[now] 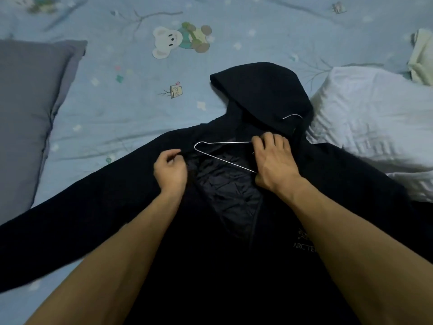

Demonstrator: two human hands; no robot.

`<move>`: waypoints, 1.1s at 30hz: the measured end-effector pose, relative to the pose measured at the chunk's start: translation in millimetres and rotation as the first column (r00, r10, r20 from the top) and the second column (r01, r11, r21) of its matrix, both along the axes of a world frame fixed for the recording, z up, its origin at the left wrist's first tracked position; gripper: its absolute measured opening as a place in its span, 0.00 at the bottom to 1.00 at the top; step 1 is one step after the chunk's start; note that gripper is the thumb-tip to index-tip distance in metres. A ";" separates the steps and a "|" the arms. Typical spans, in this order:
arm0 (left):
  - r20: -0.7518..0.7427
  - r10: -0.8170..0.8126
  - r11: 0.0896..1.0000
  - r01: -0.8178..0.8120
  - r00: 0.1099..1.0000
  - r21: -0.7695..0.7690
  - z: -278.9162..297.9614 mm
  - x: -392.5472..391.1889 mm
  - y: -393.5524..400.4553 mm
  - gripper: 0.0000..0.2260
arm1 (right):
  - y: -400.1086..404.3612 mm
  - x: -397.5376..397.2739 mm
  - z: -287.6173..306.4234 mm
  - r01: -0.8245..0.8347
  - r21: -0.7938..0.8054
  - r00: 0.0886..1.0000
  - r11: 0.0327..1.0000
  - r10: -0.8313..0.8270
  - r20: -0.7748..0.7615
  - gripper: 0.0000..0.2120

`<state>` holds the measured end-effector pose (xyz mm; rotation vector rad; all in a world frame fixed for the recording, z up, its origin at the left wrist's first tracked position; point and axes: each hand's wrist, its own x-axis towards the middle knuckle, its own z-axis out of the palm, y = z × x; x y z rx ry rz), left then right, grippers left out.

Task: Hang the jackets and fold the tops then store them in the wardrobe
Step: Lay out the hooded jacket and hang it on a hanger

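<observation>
Black hooded jacket point(316, 184) lies front-up on the blue printed bed sheet point(117, 102), hood away from the person. Thin silver wire hanger point(218, 156) lies crosswise in the open neck. Right hand point(274, 160) grips its right half; its bare left tip points at the left hand point(171, 170), which pinches the left collar edge.
</observation>
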<state>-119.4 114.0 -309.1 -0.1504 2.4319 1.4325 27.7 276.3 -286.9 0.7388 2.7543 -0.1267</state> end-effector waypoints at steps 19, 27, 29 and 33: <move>0.164 -0.876 0.248 0.716 0.453 -0.652 22.3 -14.3 72.6 0.50 | 30.7 33.7 33.2 0.032 0.141 0.992 0.990 -0.014 -0.126 0.40; 0.172 -0.938 0.037 0.581 0.300 -0.813 8.6 -7.5 79.1 0.22 | 38.1 29.7 24.5 0.383 -0.040 0.920 0.923 -0.385 -0.079 0.51; 0.098 -0.948 0.102 0.584 0.301 -0.806 15.9 -2.6 74.0 0.17 | 36.5 31.6 27.6 0.478 -0.101 0.857 0.873 -0.488 -0.165 0.50; -0.108 -0.929 0.305 0.568 0.353 -0.765 46.6 7.9 59.3 0.16 | 29.9 40.1 45.0 0.609 -0.268 0.732 0.747 -0.659 -0.174 0.44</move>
